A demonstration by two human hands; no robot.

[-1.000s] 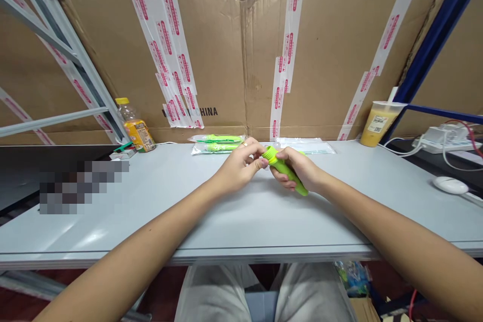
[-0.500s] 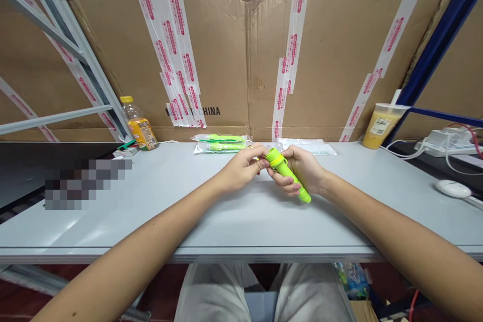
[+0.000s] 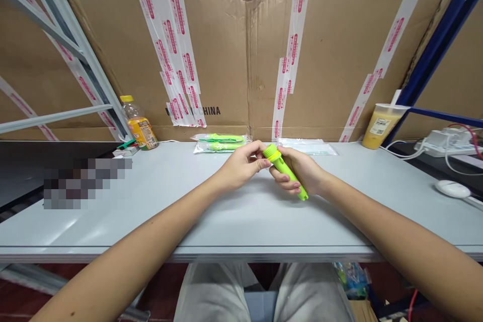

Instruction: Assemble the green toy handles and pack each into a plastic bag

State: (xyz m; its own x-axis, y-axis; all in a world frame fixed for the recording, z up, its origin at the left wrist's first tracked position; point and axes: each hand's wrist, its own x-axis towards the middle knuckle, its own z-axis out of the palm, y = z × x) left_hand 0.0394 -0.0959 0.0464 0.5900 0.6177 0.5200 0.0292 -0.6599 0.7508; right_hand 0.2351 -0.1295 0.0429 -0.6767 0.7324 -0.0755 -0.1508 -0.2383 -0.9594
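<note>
My right hand (image 3: pixel 302 171) is wrapped round the body of a lime-green plastic tube (image 3: pixel 285 172) that slants from upper left to lower right above the grey table (image 3: pixel 241 221). Its yellow-ringed cap end (image 3: pixel 270 151) points up and left. My left hand (image 3: pixel 241 165) has its fingers curled, with the fingertips pinching at that cap end. Both forearms reach in from the bottom of the head view.
Two green items in clear bags (image 3: pixel 219 143) and a flat clear packet (image 3: pixel 307 146) lie at the back of the table by a taped cardboard wall (image 3: pixel 245 60). A yellow drink bottle (image 3: pixel 139 123) stands back left, a lidded cup (image 3: pixel 380 126) back right, a white mouse (image 3: pixel 453 188) far right.
The tube has turned slightly in my hands and its cap end has risen a little; my left fingers stay at the cap. The camera has shifted slightly.
</note>
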